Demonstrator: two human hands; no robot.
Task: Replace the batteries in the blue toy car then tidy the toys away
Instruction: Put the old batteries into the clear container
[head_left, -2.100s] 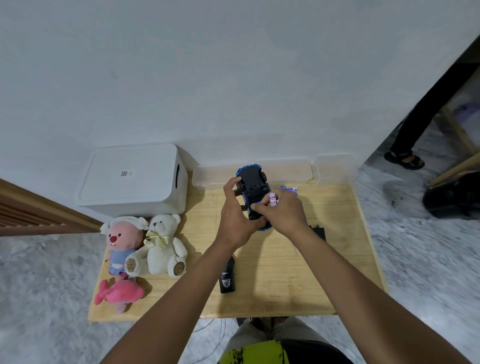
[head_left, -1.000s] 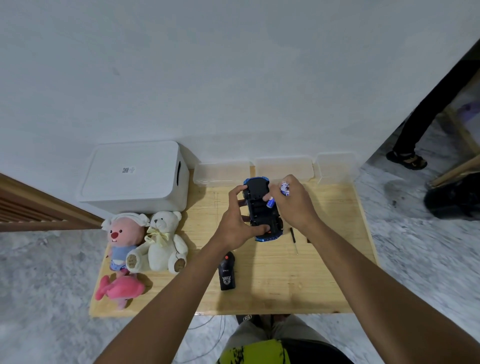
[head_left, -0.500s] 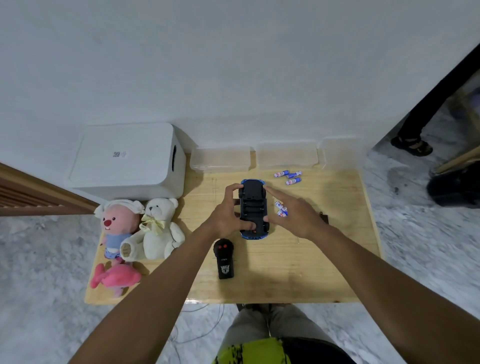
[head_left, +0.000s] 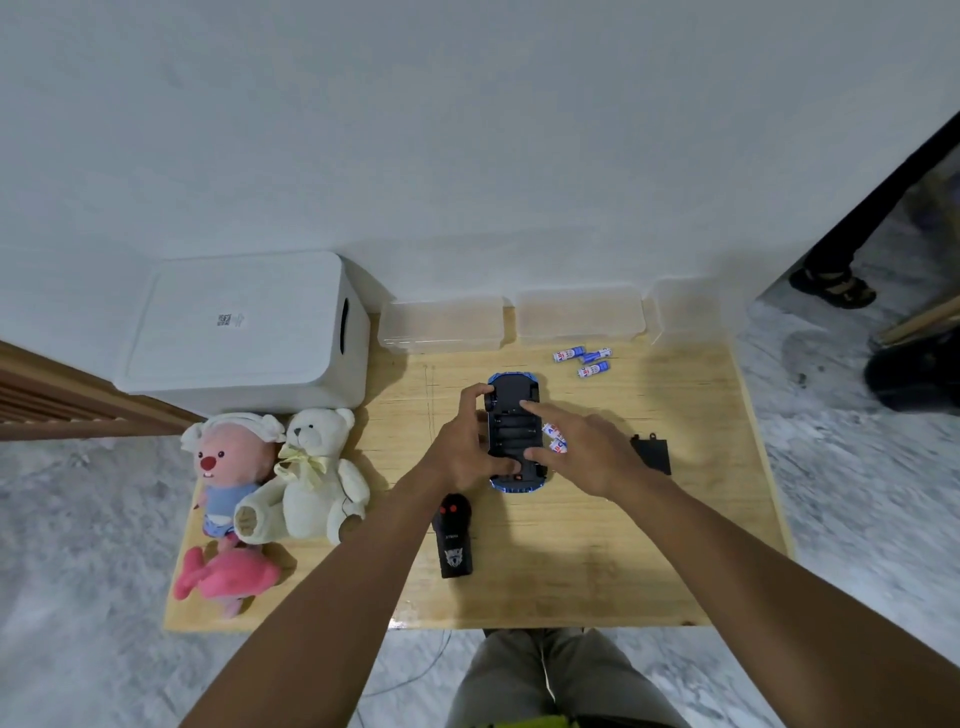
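The blue toy car (head_left: 514, 434) lies upside down in the middle of the wooden table (head_left: 597, 561), with its black underside and open battery bay facing up. My left hand (head_left: 460, 449) grips its left side. My right hand (head_left: 587, 449) is at its right side, index finger and thumb touching the car. Two blue-and-white batteries (head_left: 555, 439) are tucked under that hand's palm. Three more batteries (head_left: 584, 358) lie at the back right. The black battery cover (head_left: 652, 453) lies to the right of my right hand.
A black remote (head_left: 455, 540) lies in front of the car. Three plush toys, a pink-faced one (head_left: 231, 462), a white bear (head_left: 317, 478) and a pink one (head_left: 226, 574), sit at the left edge. At the back are a white lidded box (head_left: 244, 332) and clear containers (head_left: 441, 326). A person's sandalled foot (head_left: 831, 286) is far right.
The car came down from the air onto the table, underside up. My right hand, holding batteries, dropped from above the car to its right side. Both hands have barely moved in the last half second.
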